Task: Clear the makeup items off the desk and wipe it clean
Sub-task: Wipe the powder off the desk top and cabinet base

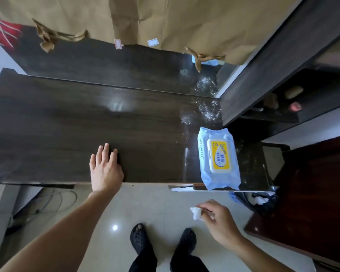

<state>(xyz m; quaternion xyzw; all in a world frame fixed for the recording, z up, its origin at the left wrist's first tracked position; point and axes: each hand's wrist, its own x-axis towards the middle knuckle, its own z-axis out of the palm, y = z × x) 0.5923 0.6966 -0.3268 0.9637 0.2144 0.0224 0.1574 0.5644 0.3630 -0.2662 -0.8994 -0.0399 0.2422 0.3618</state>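
Observation:
The dark wooden desk (57, 124) fills the middle of the view, with white powder specks (207, 111) scattered at its right end. A blue pack of wet wipes (218, 158) with a yellow lid lies on the right part of the desk near the front edge. My left hand (105, 168) rests flat on the desk at its front edge, fingers spread, holding nothing. My right hand (217, 218) hangs in front of the desk over the floor, pinching a crumpled white wipe (196, 213).
A mirror (114, 65) backs the desk, partly covered with brown paper (185, 18). A dark shelf unit (283, 79) stands at the right, holding small items. A black bin bag (261, 203) sits below the desk's right end. Cables (53, 199) lie under the left side.

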